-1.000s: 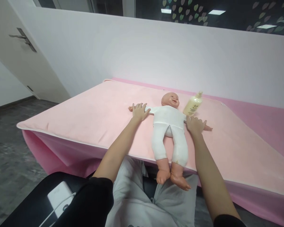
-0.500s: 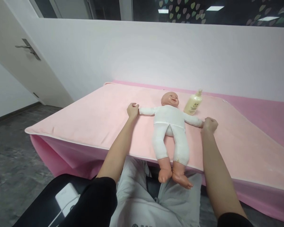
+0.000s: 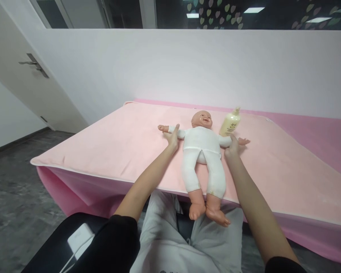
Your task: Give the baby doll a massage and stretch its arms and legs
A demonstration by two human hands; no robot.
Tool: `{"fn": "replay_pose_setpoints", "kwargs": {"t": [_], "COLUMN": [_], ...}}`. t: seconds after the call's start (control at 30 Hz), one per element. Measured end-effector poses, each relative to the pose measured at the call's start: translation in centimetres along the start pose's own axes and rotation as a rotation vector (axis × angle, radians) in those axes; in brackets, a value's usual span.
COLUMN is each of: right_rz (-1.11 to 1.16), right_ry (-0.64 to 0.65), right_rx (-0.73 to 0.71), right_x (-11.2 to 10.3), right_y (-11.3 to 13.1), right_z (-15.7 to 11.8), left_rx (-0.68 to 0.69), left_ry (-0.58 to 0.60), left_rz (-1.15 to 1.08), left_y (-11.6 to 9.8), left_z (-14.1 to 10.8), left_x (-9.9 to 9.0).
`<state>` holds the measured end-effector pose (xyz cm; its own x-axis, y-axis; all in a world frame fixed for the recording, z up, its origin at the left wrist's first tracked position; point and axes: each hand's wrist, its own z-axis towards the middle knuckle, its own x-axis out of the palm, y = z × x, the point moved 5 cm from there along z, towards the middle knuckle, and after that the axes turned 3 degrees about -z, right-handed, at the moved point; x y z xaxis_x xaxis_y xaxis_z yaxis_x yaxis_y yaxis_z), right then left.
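A baby doll [image 3: 201, 140] in white cloth lies face up on the pink mat, its arms spread and its feet over the front edge. My left hand [image 3: 172, 138] is wrapped round the doll's forearm on the left, the thumb on top. On the other side my right hand [image 3: 232, 147] grips the forearm on the right, just short of the doll's hand. Both doll hands stick out past my fingers. A pale yellow pump bottle [image 3: 230, 123] leans or lies beside the doll's shoulder, behind my right hand.
The pink mat [image 3: 102, 144] covers a table against a white wall [image 3: 170, 64]. At the lower left, a white device [image 3: 81, 239] with a cable rests on a black surface. A door [image 3: 22, 76] stands at the far left.
Both my hands have moved inward from the doll's hands to its forearms. The doll's hands, covered before, now show.
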<state>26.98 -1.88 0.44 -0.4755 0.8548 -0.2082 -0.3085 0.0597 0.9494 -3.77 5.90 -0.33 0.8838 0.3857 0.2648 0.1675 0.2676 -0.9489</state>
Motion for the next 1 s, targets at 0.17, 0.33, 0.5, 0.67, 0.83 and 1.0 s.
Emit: {"fn": "replay_pose_setpoints", "kwargs": {"t": [0.17,0.33,0.5,0.67,0.83,1.0], "right_rz": [0.315,0.064,-0.241,-0.420,-0.517,-0.563], "right_ry": [0.045,0.344,0.441,0.436,0.457,0.456], "right_rx": [-0.260,-0.642,-0.817,-0.895,-0.957,-0.980], "right_x": [0.3,1.3,2.1,2.4,2.6,2.6], "right_y": [2.5,5.1,5.7,6.0,6.4,6.7], "right_z": [-1.5,-4.2,-5.4,-5.5,-6.2,-6.5], "left_rx": [0.140,0.440,0.562,0.693,0.743,0.786], "left_ry": [0.212,0.500,0.668,0.677,0.684,0.683], "left_rz": [0.136,0.455,0.933,1.168,1.290,1.347], "left_y": [-1.1,-3.0,-3.7,-4.2,-4.3,-4.5], "left_z": [-0.8,-2.1,-3.9,-4.8,-5.1,-5.4], "left_x": [0.6,1.7,3.1,3.7,4.1,4.3]}}
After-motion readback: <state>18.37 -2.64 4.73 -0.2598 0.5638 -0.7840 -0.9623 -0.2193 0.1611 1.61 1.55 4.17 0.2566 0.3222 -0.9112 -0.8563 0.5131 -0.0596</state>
